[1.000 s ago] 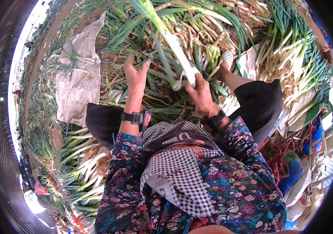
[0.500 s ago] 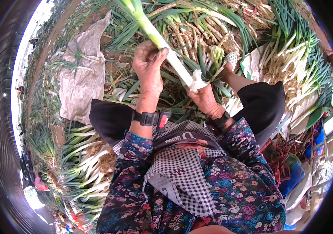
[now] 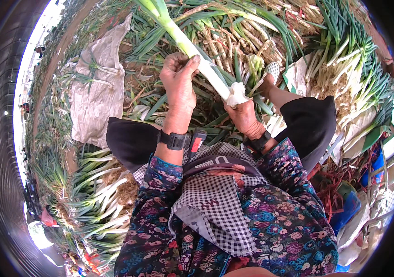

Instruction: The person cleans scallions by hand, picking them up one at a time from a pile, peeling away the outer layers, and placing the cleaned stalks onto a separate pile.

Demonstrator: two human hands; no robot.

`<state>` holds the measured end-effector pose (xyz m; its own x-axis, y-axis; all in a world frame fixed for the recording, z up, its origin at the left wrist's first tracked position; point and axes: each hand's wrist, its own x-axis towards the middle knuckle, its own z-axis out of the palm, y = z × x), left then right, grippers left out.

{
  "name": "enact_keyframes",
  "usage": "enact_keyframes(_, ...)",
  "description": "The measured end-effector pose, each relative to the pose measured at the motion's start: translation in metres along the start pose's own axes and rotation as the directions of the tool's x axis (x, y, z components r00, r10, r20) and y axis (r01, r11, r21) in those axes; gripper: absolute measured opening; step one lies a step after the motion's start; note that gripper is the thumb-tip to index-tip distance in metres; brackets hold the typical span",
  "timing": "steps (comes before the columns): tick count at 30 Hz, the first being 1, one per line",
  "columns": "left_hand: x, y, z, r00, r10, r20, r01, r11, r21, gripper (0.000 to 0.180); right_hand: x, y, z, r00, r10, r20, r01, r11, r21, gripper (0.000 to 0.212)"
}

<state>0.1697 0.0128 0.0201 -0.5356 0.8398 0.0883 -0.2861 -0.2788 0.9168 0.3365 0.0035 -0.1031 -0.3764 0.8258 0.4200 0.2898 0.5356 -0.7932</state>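
Note:
A thick green onion [image 3: 212, 76] slants in front of me, its green top at the upper left and its white end at the lower right. My left hand [image 3: 179, 82] pinches the stalk between thumb and fingers partway along. At the white end, my right hand [image 3: 244, 118] is closed on the stalk's bottom. A crumpled, loosened white outer layer [image 3: 238, 94] bunches there, just above the right hand's fingers. What lies inside the right hand is hidden.
Untrimmed green onions [image 3: 227, 44] lie ahead. Rooted bundles sit at the right [image 3: 345, 69] and lower left [image 3: 109, 198]. A pale sheet [image 3: 97, 87] covers ground at the left. Red string [image 3: 328, 189] and a blue container [image 3: 348, 210] are at the lower right.
The loosened white layer at the stalk's end is bunched larger. My right hand has shifted slightly right and down, and my left hand slightly right and down.

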Motion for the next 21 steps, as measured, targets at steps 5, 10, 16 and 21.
enact_keyframes(5, -0.008, -0.004, 0.003, 0.959, 0.282, 0.040, -0.283, 0.927, 0.247, 0.016, 0.004, -0.005, 0.004, 0.996, 0.065, -0.067, -0.055, 0.988, 0.142, 0.020)
enact_keyframes(10, -0.044, -0.006, -0.001, 0.865, 0.264, 0.426, -0.434, 0.820, 0.373, 0.015, 0.010, -0.005, 0.002, 0.998, 0.067, -0.003, -0.065, 0.975, 0.214, 0.026)
enact_keyframes(16, -0.096, -0.013, -0.002, 0.663, -0.290, 0.690, -0.184, 0.830, 0.526, 0.021, -0.004, 0.007, 0.009, 0.971, 0.193, 0.142, -0.234, 0.629, 0.741, 0.030)
enact_keyframes(21, -0.035, 0.039, -0.043, 0.941, -0.064, 0.332, -0.109, 0.872, 0.477, 0.028, 0.018, -0.033, -0.023, 0.838, 0.253, 0.484, -0.542, 0.501, 0.675, 0.035)
